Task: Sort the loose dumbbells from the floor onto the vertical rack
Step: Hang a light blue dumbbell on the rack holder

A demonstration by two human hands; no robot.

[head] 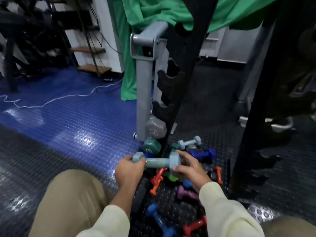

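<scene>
1. The pale blue-grey dumbbell (157, 160) has hexagonal heads and a smooth matte coating; it is held level just above the pile of loose dumbbells (184, 189).
2. Studded rubber floor (71, 127), blue and black; a grey vertical rack (145, 89) with dark cradles, two dumbbells seemingly low on it.
3. The left hand (129, 170) grips one head; the right hand (188, 165) curls round the other.

The black post (186, 79) hides the middle of the rack (145, 93). The right hand (189, 168) covers most of a green dumbbell (172, 177). The red dumbbell (194, 226) runs under the sleeve (225, 212). The dark things (30, 40) top left are too blurry to tell.
</scene>
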